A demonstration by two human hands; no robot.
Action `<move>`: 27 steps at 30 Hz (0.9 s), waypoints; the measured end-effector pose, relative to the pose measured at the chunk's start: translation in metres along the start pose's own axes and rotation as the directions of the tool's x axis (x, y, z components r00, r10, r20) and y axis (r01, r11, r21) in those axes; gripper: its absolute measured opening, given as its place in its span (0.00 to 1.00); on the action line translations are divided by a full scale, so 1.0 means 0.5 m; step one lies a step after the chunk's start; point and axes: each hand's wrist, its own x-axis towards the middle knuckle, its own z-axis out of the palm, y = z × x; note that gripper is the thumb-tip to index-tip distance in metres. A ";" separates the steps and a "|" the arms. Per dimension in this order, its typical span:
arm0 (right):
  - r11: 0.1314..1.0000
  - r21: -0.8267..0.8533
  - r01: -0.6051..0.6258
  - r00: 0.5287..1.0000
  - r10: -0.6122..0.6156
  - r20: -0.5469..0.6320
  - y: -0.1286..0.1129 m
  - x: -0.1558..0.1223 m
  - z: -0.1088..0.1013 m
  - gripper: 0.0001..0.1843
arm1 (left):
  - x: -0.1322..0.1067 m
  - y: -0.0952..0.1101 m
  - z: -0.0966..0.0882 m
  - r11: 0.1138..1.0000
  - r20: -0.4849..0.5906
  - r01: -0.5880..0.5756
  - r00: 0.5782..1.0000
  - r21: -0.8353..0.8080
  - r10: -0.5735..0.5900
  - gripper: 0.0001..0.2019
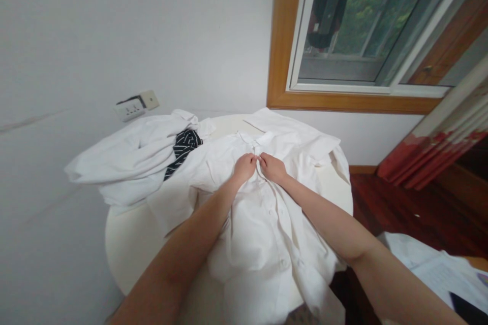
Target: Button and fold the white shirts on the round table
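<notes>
Our left hand [245, 168] and right hand [272, 166] both pinch the white shirt [251, 236] at its front, just below the collar [250, 139]. It lies spread across the desk [125, 244]; we'd best keep its 2 front edges level, unstretched.

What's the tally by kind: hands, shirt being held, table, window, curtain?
Left hand and right hand: 2
Shirt: 1
Table: 1
Window: 1
Curtain: 1
Total: 6
</notes>
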 end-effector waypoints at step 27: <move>0.957 0.284 -0.053 0.998 0.041 0.050 0.039 0.027 0.006 0.19 | -0.015 -0.011 -0.018 0.986 -0.084 -0.044 0.995 0.160 0.058 0.10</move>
